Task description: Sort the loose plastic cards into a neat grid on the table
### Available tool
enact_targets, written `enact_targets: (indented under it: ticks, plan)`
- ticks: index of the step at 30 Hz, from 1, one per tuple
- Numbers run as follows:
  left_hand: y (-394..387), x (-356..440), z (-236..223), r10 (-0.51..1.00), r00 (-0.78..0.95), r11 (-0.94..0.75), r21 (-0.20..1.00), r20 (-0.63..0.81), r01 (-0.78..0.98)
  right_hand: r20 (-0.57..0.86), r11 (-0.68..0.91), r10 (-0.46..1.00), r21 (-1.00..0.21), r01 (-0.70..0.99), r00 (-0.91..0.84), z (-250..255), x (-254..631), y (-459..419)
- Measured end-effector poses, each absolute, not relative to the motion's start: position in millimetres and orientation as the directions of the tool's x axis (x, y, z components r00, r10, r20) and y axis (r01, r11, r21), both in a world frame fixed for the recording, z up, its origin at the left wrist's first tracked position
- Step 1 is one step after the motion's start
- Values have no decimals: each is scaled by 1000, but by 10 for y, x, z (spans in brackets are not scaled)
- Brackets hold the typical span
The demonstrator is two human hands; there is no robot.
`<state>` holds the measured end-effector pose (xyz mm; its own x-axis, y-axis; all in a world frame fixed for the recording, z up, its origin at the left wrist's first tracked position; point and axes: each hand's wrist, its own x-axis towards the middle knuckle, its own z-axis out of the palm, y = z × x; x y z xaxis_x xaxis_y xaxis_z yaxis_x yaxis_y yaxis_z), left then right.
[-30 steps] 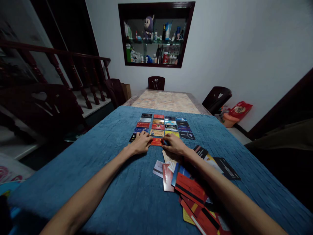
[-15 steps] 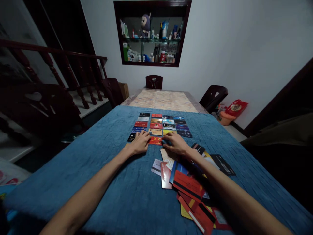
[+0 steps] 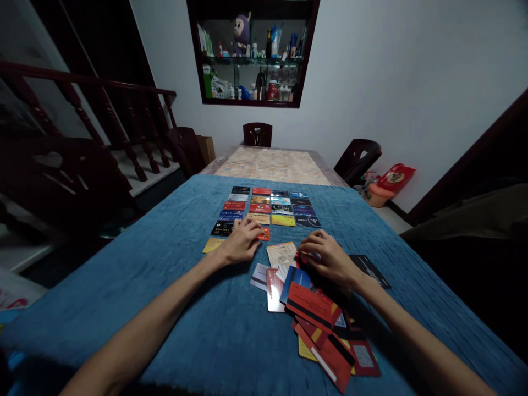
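Note:
My left hand rests at the near end of the laid-out cards, its fingers lying on a red card and partly covering it. My right hand is over the top of a loose card pile, with fingers curled down around a card whose red edge shows by the fingertips; the rest of it is hidden. A beige card lies just left of these fingers. The pile also holds a blue card and several red cards, overlapping at angles.
Cards stand in four columns beyond my hands, with a yellow card and a black starred card near the front right. Another yellow card ends the left column. A blue cloth covers the near table; chairs surround it.
My right hand has moved right and back from the red card to the loose pile, uncovering the yellow card in the grid and the beige card. My left hand stays by the red card.

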<state>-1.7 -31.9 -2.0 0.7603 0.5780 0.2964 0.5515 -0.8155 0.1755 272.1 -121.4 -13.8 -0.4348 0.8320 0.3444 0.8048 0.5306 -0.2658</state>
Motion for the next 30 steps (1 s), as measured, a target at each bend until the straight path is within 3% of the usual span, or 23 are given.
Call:
enact_targets:
  ticks: [9,16,30]
  plan:
    - [-871,219,5,313,895,-924,321,318,209,429,553,810,-333,764,-399,-220,2841,-1436]
    - [-1086,299,-56,98,959,-947,320,265,8,424,568,805,-343,748,-416,-208,2801,-1486]
    - [-1055,264,-65,149,947,-945,321,284,52,365,578,810,-372,726,-459,-172,2721,-1554]
